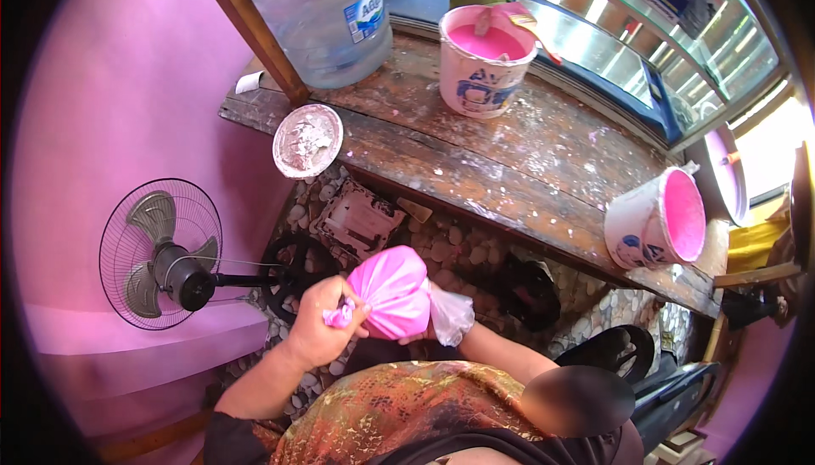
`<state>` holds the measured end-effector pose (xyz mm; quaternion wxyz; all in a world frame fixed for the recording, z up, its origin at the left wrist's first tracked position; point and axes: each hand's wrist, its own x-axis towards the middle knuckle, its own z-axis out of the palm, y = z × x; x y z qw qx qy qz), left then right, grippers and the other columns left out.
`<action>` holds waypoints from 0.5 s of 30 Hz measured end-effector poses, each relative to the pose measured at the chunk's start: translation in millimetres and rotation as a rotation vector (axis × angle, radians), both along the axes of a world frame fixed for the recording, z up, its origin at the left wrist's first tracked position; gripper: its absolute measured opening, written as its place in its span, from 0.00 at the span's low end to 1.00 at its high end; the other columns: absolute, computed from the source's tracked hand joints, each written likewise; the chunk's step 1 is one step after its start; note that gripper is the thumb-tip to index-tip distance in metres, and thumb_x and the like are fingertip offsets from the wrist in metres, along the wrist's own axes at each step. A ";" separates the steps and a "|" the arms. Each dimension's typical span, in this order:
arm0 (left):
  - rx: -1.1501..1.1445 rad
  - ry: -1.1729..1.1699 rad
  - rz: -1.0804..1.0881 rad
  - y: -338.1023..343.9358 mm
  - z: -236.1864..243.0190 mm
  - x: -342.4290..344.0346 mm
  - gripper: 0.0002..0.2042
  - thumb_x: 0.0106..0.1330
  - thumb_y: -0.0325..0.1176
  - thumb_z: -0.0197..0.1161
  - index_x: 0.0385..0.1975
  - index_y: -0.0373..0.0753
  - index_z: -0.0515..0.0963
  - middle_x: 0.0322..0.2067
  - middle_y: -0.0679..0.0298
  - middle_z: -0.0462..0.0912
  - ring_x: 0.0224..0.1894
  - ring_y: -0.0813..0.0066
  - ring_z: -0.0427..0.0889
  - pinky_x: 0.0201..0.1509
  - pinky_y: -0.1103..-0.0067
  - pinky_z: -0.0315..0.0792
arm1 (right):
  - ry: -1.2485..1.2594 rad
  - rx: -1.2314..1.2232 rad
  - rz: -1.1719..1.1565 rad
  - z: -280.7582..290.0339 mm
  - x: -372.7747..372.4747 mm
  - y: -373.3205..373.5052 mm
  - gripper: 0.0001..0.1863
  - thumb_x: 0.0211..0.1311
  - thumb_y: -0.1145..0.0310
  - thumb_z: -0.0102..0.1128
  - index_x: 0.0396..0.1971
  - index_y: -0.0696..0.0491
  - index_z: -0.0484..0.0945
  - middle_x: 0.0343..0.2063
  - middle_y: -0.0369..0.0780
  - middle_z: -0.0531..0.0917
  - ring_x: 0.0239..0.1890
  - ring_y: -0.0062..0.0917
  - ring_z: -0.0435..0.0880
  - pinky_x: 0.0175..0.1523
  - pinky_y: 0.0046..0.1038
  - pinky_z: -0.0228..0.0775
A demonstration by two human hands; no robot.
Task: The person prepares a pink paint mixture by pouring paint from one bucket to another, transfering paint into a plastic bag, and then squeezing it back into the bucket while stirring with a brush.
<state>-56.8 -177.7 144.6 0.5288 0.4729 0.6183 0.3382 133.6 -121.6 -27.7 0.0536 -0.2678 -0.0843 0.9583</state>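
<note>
Head view: my left hand [323, 326] pinches the pink bag [392, 289] by its neck; right hand [432, 331] mostly hidden, can't tell grip. Likely soft, weighty, burst-prone; cradle underneath.

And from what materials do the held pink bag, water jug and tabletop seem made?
Pink bag: likely thin, glossy plastic film, creased and translucent at one end. Water jug: probably smooth plastic, transparent with highlights. Tabletop: apparently worn wood, spattered, with plank seams.
</note>
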 end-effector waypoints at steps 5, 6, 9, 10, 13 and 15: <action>0.188 -0.053 -0.119 45.3 65.9 46.8 0.06 0.61 0.20 0.59 0.28 0.33 0.69 0.24 0.63 0.76 0.23 0.80 0.80 0.26 0.83 0.79 | 0.533 0.089 -0.092 19.8 5.8 56.7 0.23 0.68 0.54 0.43 0.53 0.56 0.70 0.47 0.49 0.77 0.47 0.36 0.79 0.47 0.42 0.76; 0.203 -0.051 -0.138 54.1 76.6 54.1 0.06 0.61 0.21 0.61 0.28 0.32 0.69 0.26 0.62 0.75 0.24 0.79 0.81 0.25 0.83 0.78 | 0.652 0.138 -0.141 40.8 4.9 69.3 0.19 0.70 0.60 0.42 0.50 0.59 0.70 0.44 0.49 0.78 0.46 0.35 0.80 0.49 0.37 0.76; 0.263 0.021 -0.199 83.0 107.0 82.8 0.08 0.61 0.25 0.62 0.28 0.31 0.69 0.27 0.58 0.77 0.24 0.73 0.84 0.22 0.82 0.75 | 0.549 0.180 -0.323 37.8 42.3 103.7 0.18 0.71 0.63 0.41 0.50 0.60 0.70 0.44 0.50 0.78 0.46 0.35 0.80 0.52 0.34 0.75; 0.266 0.042 -0.186 92.2 107.5 82.2 0.08 0.61 0.26 0.63 0.28 0.32 0.69 0.26 0.57 0.79 0.24 0.70 0.85 0.22 0.81 0.74 | 0.304 0.184 -0.460 80.9 51.5 94.1 0.20 0.71 0.61 0.40 0.52 0.60 0.68 0.47 0.50 0.76 0.48 0.36 0.79 0.54 0.36 0.73; 0.361 -0.037 -0.221 131.9 101.0 111.7 0.07 0.61 0.24 0.62 0.28 0.32 0.69 0.25 0.61 0.78 0.23 0.75 0.83 0.23 0.82 0.76 | 0.231 0.305 -0.663 116.1 98.3 98.7 0.26 0.71 0.54 0.36 0.59 0.58 0.63 0.55 0.50 0.72 0.54 0.38 0.75 0.59 0.42 0.69; 0.373 -0.028 -0.245 162.0 85.7 128.0 0.07 0.61 0.24 0.62 0.28 0.32 0.69 0.25 0.62 0.78 0.24 0.76 0.82 0.23 0.82 0.77 | 0.191 0.319 -0.769 97.8 119.1 115.2 0.28 0.71 0.51 0.36 0.61 0.56 0.62 0.57 0.48 0.71 0.56 0.38 0.74 0.59 0.41 0.69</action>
